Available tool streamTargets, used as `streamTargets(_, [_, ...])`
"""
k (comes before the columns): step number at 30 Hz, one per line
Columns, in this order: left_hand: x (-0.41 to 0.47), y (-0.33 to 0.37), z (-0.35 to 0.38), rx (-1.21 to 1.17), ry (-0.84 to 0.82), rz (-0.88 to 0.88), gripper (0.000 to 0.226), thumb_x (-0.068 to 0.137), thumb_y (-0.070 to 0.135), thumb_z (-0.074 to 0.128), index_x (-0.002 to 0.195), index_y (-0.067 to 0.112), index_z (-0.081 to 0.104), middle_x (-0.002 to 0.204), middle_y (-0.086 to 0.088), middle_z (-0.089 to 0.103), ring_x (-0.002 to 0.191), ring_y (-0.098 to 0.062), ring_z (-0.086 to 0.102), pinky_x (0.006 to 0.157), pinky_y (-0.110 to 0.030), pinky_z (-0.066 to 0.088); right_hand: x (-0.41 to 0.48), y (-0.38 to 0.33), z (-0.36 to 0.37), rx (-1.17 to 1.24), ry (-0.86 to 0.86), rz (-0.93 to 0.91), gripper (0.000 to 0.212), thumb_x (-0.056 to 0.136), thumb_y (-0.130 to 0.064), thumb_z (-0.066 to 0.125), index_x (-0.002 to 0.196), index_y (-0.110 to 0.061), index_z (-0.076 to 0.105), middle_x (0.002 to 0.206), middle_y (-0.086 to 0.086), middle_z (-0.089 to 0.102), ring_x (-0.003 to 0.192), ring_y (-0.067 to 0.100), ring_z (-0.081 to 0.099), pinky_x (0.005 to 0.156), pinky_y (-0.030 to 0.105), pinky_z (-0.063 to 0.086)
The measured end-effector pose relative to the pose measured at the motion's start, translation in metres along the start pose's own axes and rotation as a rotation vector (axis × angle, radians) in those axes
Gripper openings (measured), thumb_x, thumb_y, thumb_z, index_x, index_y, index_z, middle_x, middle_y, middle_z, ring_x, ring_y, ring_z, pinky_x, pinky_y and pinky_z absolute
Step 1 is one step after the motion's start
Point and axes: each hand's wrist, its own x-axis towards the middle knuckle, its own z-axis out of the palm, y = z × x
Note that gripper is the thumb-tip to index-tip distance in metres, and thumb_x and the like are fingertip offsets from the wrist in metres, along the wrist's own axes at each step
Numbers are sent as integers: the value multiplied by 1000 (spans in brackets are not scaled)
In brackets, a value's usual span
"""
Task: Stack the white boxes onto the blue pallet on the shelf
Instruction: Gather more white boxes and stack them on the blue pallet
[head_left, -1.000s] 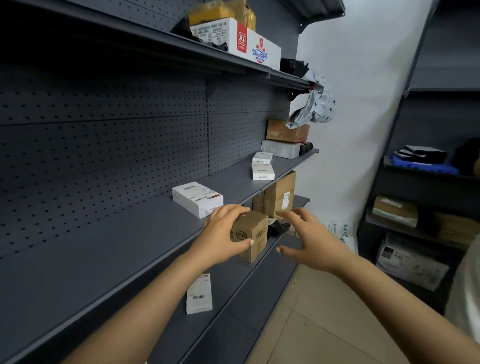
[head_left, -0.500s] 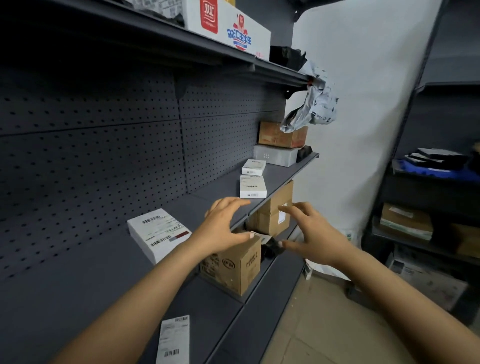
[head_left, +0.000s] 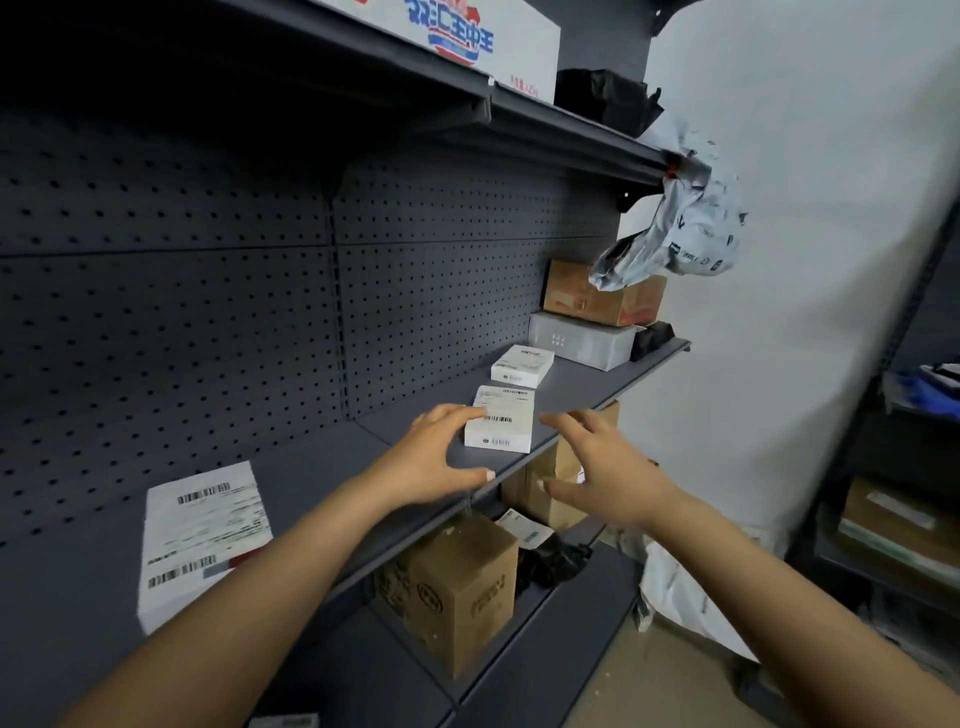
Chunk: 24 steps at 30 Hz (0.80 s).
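Note:
A small white box (head_left: 503, 422) with a barcode label lies on the grey middle shelf (head_left: 587, 387). My left hand (head_left: 436, 460) is spread beside its left edge, fingertips at the box, thumb over the shelf lip. My right hand (head_left: 597, 467) hovers spread just right of the box, off the shelf's front edge, holding nothing. A second white box (head_left: 522, 365) sits farther back. A larger white box (head_left: 202, 535) lies on the shelf at the near left. A blue pallet (head_left: 922, 389) shows on the rack at the far right.
Brown cartons (head_left: 457, 587) stand on the lower shelf under my hands. A brown box (head_left: 597, 299) on a grey box (head_left: 582, 340) fills the shelf's far end. A crumpled grey mailer bag (head_left: 675, 234) hangs from the upper shelf. More cartons (head_left: 893, 525) fill the right rack.
Both hands rose from around the brown carton on the lower shelf to the middle shelf and now flank the small white box. The view moved closer and rightwards.

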Motion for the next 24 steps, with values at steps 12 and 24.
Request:
streamTargets(12, [86, -52, 31, -15, -32, -90, 75, 78, 41, 73, 142, 38, 34, 148, 8, 31, 137, -14, 28, 112, -34, 28, 94, 62, 41, 98, -102, 26, 76, 86, -40, 65, 149, -27, 23, 149, 8, 34, 137, 29, 28, 108, 37, 32])
streamTargets(24, [156, -100, 49, -74, -308, -187, 86, 75, 38, 78, 146, 28, 31, 151, 5, 32, 135, -10, 34, 111, -24, 29, 158, 83, 77, 131, -314, 147, 87, 84, -49, 65, 151, -24, 16, 145, 12, 40, 130, 30, 40, 105, 39, 38])
